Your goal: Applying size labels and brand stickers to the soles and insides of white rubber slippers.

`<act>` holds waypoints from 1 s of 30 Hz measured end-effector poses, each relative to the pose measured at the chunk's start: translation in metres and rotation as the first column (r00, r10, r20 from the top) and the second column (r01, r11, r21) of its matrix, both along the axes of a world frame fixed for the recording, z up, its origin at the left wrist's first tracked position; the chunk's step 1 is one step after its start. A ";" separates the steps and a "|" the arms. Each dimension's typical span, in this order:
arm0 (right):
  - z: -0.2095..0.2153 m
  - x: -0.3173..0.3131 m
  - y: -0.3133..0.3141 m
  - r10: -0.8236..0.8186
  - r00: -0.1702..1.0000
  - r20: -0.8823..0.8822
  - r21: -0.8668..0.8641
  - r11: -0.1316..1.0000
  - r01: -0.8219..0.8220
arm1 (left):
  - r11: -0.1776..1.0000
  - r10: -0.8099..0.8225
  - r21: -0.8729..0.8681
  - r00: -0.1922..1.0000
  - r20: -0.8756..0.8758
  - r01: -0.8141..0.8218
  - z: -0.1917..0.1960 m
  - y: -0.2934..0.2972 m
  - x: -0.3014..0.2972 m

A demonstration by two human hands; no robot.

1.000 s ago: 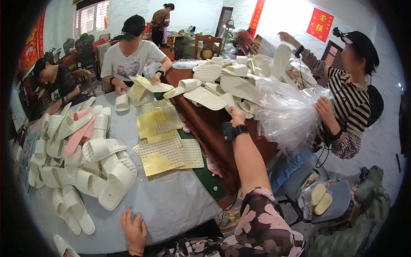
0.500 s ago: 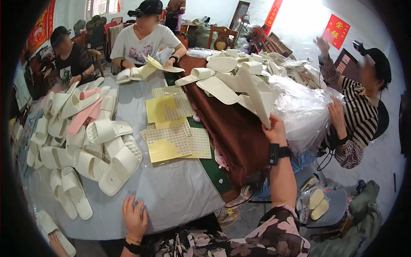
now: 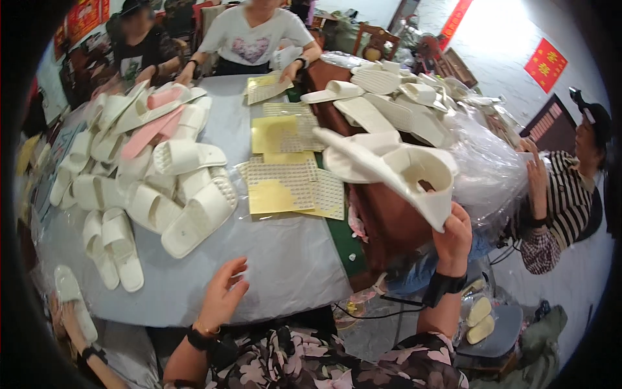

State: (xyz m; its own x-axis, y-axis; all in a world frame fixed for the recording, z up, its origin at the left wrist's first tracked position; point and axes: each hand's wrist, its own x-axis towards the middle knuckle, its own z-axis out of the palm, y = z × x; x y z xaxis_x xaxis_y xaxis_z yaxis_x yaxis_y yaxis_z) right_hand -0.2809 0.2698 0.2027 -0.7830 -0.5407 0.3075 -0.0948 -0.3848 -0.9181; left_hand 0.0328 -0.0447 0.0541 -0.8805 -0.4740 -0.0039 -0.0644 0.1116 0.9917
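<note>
My right hand (image 3: 453,236) grips a white slipper (image 3: 424,194) by one end, holding it tilted above the brown cloth. A second white slipper (image 3: 356,159) shows right beside it; whether my hand holds that one too, I cannot tell. Over the near edge of the grey-covered table (image 3: 278,272) hovers my left hand (image 3: 223,292), fingers apart and nothing in them. Yellow-and-white sticker sheets (image 3: 278,188) lie between the two hands, farther back. A heap of white slippers (image 3: 197,217), with pink ones (image 3: 152,133) among them, covers the table's left side.
More white slippers (image 3: 382,81) are piled at the back right, with clear plastic (image 3: 483,162) beside them. Co-workers stand or sit around the table; one hand (image 3: 68,321) at the near left touches a slipper. A grey stool (image 3: 499,330) bears yellowish slippers at right.
My right hand has lifted a slipper off the right pile and brought it nearer. My left hand has risen slightly. Across the table, a co-worker has lowered a sticker sheet.
</note>
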 end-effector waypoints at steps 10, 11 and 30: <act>-0.042 0.064 -0.077 0.460 0.883 -0.091 0.335 0.849 -0.408 | 0.839 0.022 0.543 0.996 -0.085 0.028 -0.018 0.004 0.025; -0.046 0.064 -0.082 0.475 0.876 -0.079 0.334 0.841 -0.426 | 0.836 0.021 0.549 0.999 -0.042 0.006 -0.021 0.001 0.029; -0.068 0.073 -0.088 0.631 0.717 -0.295 0.685 0.663 -0.302 | 0.840 0.361 0.490 0.914 -0.186 -0.232 0.016 -0.002 0.013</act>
State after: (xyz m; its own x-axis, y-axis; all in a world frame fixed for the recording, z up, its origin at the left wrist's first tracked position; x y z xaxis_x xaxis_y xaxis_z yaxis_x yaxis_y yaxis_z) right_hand -0.2078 0.1823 0.1347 -0.2053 -0.9765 0.0658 -0.5284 0.0539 -0.8473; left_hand 0.0453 -0.0466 0.0701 -0.6958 -0.7146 -0.0722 0.2453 -0.3309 0.9113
